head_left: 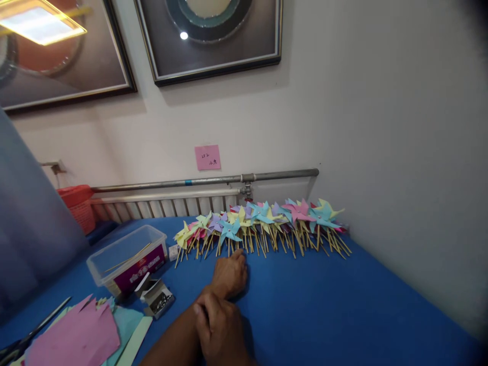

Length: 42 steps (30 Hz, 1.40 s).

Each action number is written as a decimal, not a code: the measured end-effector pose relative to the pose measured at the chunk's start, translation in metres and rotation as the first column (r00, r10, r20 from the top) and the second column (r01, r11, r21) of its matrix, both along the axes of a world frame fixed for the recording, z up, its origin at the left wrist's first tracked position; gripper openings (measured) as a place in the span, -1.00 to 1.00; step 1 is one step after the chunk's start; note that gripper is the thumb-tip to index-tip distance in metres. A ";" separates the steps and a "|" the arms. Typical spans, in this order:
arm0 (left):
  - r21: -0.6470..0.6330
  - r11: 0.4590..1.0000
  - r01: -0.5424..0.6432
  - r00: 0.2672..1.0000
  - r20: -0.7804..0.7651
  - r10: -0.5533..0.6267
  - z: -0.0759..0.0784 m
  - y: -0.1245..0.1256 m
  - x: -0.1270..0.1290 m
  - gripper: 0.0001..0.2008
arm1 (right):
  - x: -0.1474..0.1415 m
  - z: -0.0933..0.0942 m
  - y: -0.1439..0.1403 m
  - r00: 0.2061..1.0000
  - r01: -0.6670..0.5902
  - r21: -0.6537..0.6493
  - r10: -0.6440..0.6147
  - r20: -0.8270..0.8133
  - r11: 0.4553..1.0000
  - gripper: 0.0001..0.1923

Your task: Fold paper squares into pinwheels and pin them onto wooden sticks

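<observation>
Two hands, both empty: left hand (230, 275) flat on the blue desk (324, 305), fingertips just short of the pinwheels (263, 226); right hand (221, 330) clasped over the left forearm behind it.

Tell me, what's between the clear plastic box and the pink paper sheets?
In the head view, a small open box of metal pins sits on the blue table, between the clear plastic box and the pink paper sheets.
</observation>
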State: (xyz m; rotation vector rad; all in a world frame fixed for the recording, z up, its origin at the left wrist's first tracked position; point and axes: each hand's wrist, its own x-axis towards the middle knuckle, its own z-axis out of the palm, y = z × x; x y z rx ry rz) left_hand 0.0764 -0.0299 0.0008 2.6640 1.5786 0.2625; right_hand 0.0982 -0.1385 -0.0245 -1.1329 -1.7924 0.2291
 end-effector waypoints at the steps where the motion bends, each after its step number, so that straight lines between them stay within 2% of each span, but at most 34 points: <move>1: -0.011 1.000 -0.018 1.000 -0.019 0.018 0.000 0.000 0.001 -0.71 | 0.000 0.000 0.000 1.000 0.001 -0.007 -0.001 0.003 1.000 -0.82; 10: -0.016 0.995 -0.096 0.995 -0.010 0.096 -0.002 0.002 -0.001 -0.65 | -0.002 -0.001 0.003 1.000 0.002 -0.034 -0.002 -0.007 0.999 -0.84; 19: 0.003 0.998 -0.063 0.997 -0.035 0.063 0.000 0.003 -0.001 -0.66 | -0.002 0.001 0.003 1.000 0.015 -0.039 -0.015 0.011 0.999 -0.87; 29: 0.002 0.988 -0.153 0.985 -0.082 0.152 0.004 0.001 0.000 -0.65 | -0.003 0.001 0.003 0.999 0.046 -0.052 -0.045 0.023 0.998 -0.89; 36: 0.000 0.996 -0.085 0.995 -0.054 0.085 0.008 -0.002 0.001 -0.68 | -0.003 0.001 0.002 0.999 0.040 -0.047 -0.039 0.025 0.998 -0.88; 42: -0.003 0.993 -0.122 0.991 -0.063 0.121 0.005 0.001 0.000 -0.66 | -0.002 0.003 0.002 0.999 0.033 -0.027 -0.033 0.005 0.999 -0.88</move>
